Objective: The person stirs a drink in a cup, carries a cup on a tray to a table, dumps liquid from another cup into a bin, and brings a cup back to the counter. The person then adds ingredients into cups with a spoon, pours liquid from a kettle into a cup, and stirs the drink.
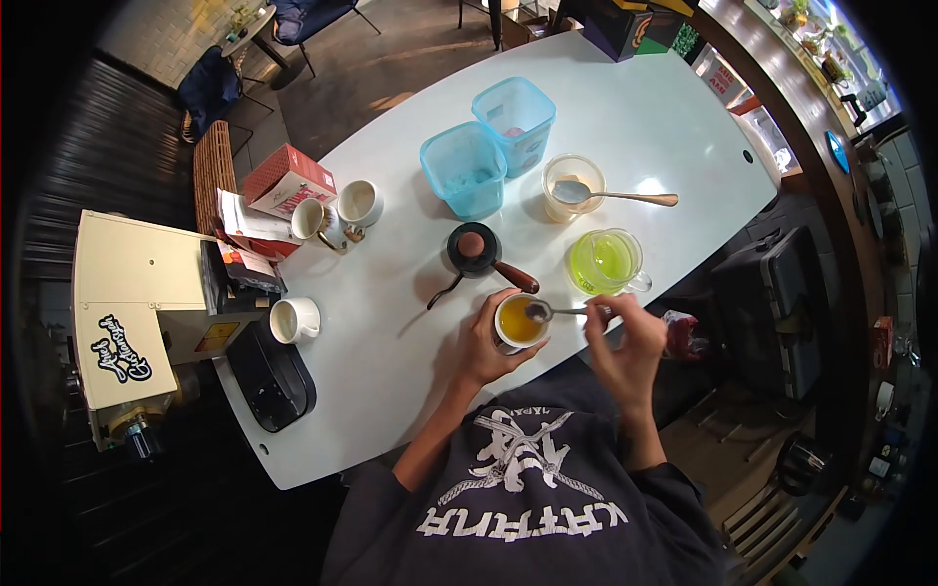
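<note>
My left hand (482, 344) is wrapped round a white cup (502, 337) of yellow-orange liquid. My right hand (628, 344) grips the handle of a metal spoon (565, 312). The spoon's bowl is over the cup's right side; I cannot tell whether it touches the liquid. Just beyond the cup lies a round black coffee tool (459, 256) with a wooden handle and a brown knob on top. A glass jug (633, 250) of bright green liquid stands near my right hand. Behind it, a larger spoon (625, 197) rests across a clear plastic tub (559, 207).
Two blue plastic containers (459, 200) stand at the back of the white table (381, 410). White mugs (361, 203) and a red box (293, 181) are on the left. A cream machine (137, 303) with a black tray (269, 376) borders the left edge. A dark box (616, 29) sits at the far end.
</note>
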{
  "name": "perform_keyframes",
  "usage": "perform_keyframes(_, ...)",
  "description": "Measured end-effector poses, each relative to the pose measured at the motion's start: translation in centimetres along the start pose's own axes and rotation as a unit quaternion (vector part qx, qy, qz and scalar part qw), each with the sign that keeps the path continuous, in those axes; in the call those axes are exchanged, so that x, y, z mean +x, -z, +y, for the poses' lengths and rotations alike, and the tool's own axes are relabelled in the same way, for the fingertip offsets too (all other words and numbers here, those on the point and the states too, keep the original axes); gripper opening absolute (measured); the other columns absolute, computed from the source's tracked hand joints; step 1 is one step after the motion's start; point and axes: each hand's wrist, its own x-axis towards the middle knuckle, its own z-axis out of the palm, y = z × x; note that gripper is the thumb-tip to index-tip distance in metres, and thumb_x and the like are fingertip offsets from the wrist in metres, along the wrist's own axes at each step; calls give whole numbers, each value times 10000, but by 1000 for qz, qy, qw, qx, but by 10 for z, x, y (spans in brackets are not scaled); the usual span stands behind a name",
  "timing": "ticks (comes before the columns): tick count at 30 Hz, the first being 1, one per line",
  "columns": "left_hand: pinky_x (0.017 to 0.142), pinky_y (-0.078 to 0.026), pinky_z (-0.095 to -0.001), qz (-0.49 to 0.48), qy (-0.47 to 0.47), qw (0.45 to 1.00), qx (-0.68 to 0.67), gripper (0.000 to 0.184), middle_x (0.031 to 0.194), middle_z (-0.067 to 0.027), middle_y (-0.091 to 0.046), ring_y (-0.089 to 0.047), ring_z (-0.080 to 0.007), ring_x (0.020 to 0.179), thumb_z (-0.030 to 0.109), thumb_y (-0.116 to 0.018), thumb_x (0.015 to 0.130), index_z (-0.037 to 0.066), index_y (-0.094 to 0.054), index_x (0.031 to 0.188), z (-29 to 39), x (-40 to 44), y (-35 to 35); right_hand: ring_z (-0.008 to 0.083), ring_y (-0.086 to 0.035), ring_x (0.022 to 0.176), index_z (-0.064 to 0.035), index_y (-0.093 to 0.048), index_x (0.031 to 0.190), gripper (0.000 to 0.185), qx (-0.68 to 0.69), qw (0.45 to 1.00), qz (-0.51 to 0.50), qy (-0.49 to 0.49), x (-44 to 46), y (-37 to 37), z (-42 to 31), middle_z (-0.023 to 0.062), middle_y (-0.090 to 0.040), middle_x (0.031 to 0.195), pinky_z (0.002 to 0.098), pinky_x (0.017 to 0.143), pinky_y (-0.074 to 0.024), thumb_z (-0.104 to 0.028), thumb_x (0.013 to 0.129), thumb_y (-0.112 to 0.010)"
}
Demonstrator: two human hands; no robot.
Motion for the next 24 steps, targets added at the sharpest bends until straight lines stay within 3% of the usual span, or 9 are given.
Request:
perform_keyframes(7,904,-565,-413,-13,-15,1000,-18,797,1195,-157,-674,-694,-336,1063,249,-949,662,30,-528,1303,-8,-1,2,273,-583,653,20,-693,929,117,-22,996,-82,19,-16,-34,20,120,-628,745,370,672,-465,44,817,-722)
perform_keyframes(12,900,-567,-425,-13,-23,1000,-17,800,1193,-156,-678,-692,-350,1066,251,-947,659,32,-527,1303,-10,0,3,335,-574,777,25,-672,1003,147,-76,985,-145,48,-19,-38,24,151,-615,844,420,751,-457,28,856,-679)
perform_keyframes(16,902,-569,-427,-13,-20,1000,-14,811,1205,-152,-676,-691,-351,1070,248,-947,651,35,-523,1309,-10,-1,2,319,-569,723,23,-683,998,132,-60,989,-129,47,-17,-44,29,140,-601,784,411,707,-448,33,866,-680)
perform_keyframes(24,906,-568,-430,-15,-14,1000,-14,851,1202,-151,-672,-686,-352,1080,216,-954,601,43,-521,1314,-18,-3,0,339,-584,790,28,-666,1020,157,-42,972,-222,67,-17,-38,20,151,-596,832,435,790,-459,42,864,-653)
